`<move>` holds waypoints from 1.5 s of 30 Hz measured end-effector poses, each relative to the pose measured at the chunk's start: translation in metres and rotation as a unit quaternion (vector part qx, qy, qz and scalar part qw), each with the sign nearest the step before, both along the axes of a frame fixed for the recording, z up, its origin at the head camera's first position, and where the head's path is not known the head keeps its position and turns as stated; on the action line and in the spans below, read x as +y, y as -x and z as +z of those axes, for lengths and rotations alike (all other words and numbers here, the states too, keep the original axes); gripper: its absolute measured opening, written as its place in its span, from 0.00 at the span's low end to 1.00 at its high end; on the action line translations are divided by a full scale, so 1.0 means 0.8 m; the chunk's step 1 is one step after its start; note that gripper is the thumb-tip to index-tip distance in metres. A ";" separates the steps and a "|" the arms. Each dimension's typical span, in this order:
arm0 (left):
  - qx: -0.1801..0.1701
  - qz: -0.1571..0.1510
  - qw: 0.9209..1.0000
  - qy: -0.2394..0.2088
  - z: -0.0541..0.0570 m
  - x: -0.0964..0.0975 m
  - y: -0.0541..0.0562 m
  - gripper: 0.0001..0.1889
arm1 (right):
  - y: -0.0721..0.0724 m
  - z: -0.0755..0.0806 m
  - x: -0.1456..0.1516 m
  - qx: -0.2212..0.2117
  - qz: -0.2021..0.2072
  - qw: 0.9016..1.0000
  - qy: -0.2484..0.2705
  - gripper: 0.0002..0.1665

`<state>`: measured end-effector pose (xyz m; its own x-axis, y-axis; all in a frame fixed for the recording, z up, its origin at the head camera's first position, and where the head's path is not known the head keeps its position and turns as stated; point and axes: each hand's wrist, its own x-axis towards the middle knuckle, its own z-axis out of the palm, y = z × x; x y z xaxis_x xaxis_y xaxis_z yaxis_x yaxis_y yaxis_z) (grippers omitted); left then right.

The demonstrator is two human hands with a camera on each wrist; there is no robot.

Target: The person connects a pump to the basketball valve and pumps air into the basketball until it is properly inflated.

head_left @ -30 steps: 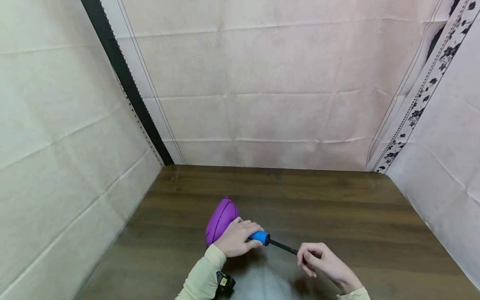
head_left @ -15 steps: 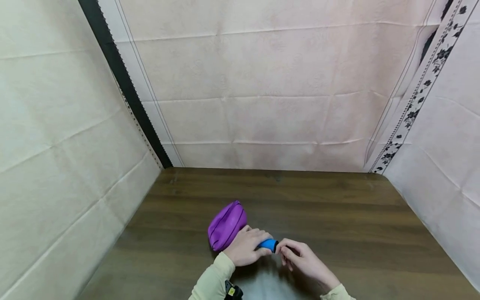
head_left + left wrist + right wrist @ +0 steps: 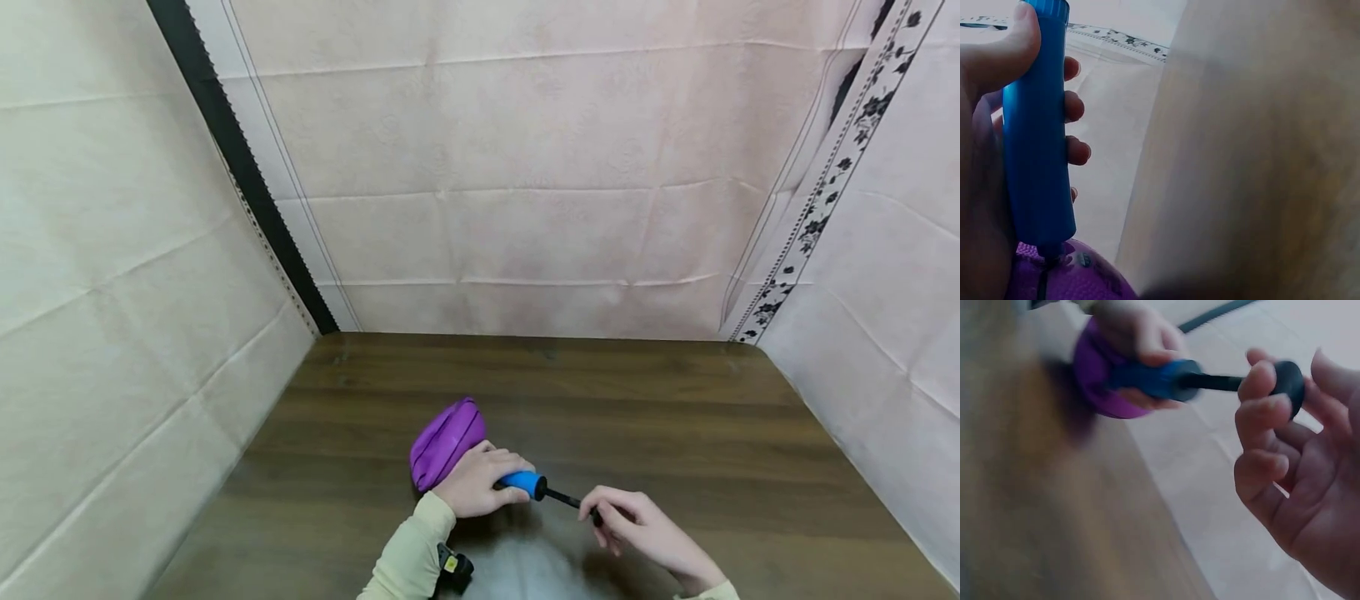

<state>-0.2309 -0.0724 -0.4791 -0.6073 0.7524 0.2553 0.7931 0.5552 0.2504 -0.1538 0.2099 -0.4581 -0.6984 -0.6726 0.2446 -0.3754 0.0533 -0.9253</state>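
Observation:
My left hand [image 3: 480, 482] grips the blue barrel of a hand pump [image 3: 523, 482], thumb along one side and fingers round the other. In the left wrist view, the pump's lower end meets a purple ball [image 3: 1088, 281] with a pebbled surface. The head view shows the ball [image 3: 447, 443] creased and dented, partly behind the hand. A black rod [image 3: 561, 497] sticks out of the barrel toward my right hand [image 3: 647, 527]. My right fingers hold the black round knob [image 3: 1289, 389] at the rod's end.
Brown wood-grain tabletop [image 3: 360, 500] lies under the hands. Pale cloth walls stand at the left [image 3: 150, 250], back [image 3: 487, 208] and right [image 3: 862, 333]. A black wrist camera [image 3: 454, 570] sits on the left wrist.
Half a second ago my right hand was against the barrel with the rod pushed in; now it has drawn back right and the rod shows again. The ball has shifted slightly and looks creased.

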 end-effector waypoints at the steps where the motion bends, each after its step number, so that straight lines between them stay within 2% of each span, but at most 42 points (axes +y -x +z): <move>1: 0.003 0.004 1.000 -0.004 0.001 -0.001 0.000 0.18 | -0.002 0.003 0.005 0.002 0.003 1.000 0.008 0.17; 5: 0.025 0.026 0.999 -0.008 0.003 0.004 -0.007 0.16 | 0.001 0.004 0.011 0.022 0.010 0.999 0.036 0.17; 9: 0.059 0.038 0.998 -0.002 0.005 0.018 -0.020 0.17 | 0.013 -0.009 -0.010 0.027 0.008 0.997 0.068 0.15; 15: 0.100 0.040 0.994 0.003 -0.001 0.025 -0.032 0.17 | 0.017 -0.027 -0.042 0.059 -0.034 0.997 0.021 0.11; 22: 0.113 0.031 0.993 -0.007 -0.009 0.014 -0.029 0.18 | 0.007 -0.024 -0.044 0.023 -0.031 0.999 -0.027 0.12; 29: 0.104 0.019 0.994 -0.009 -0.007 0.007 -0.023 0.19 | 0.005 -0.012 -0.034 0.036 -0.018 0.997 -0.065 0.12; 33: 0.106 0.036 0.994 -0.017 0.000 -0.003 -0.018 0.19 | 0.002 -0.005 -0.015 0.031 0.000 0.998 -0.054 0.13; 38: 0.102 0.070 0.992 -0.029 0.008 -0.018 -0.011 0.19 | -0.001 -0.001 0.012 0.056 0.014 0.998 -0.020 0.17; 45: 0.099 0.072 0.992 -0.032 0.009 -0.024 -0.009 0.18 | 0.002 -0.003 0.020 0.062 0.027 0.997 -0.023 0.18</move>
